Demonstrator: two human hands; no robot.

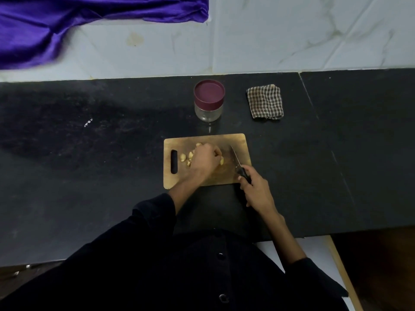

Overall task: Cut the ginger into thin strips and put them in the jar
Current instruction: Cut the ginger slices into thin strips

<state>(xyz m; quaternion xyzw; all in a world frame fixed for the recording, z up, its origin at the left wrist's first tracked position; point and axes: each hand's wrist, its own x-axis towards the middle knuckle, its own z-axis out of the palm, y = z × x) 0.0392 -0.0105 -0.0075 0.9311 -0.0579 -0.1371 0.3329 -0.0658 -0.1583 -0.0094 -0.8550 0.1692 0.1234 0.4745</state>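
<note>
Left hand (pixel 205 157) pins ginger pieces (pixel 186 156) mid cutting board (pixel 179 142) for slicing; right hand (pixel 256 187) grips knife (pixel 235 158), blade alongside.

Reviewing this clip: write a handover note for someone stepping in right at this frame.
Left hand: curled over ginger pieces on the cutting board.
Right hand: grips the knife, blade resting on the board's right side.
Jar: behind the board, lid on, looks empty.
Done: ginger chopped into chunks.
Left: slice into thin strips, open the jar, put them in.
</note>
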